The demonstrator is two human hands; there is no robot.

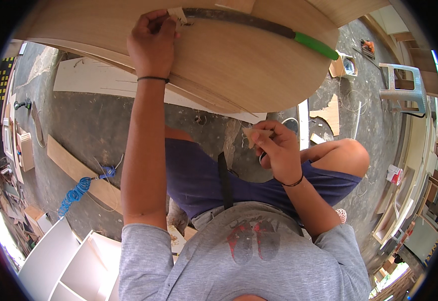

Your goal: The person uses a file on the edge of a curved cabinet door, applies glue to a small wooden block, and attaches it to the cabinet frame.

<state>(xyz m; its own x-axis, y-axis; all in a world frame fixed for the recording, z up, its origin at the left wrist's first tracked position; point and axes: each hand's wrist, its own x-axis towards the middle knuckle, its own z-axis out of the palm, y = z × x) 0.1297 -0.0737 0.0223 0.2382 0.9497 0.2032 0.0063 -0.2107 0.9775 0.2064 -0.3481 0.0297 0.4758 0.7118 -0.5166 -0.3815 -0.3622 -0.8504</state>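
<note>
My left hand (153,41) is over the wooden panel (249,65), its fingers closed on a small pale piece (178,14) at the panel's far side. Whether that piece is wood or paper I cannot tell. From there a long dark file-like tool (244,18) stretches to the right, its green handle (317,46) near the panel's rounded end. Closer to my lap, my right hand (280,150) pinches a small pale, pointed piece (257,136); a dark and white thing below its fingers is mostly hidden.
A blue coiled air hose (76,194) with a blow gun (107,172) lies at left, over a plywood strip (71,163). Left of the panel is a drill (22,104). At right are a grey plastic stool (402,89), a cardboard box (343,66) and plywood offcuts (329,118).
</note>
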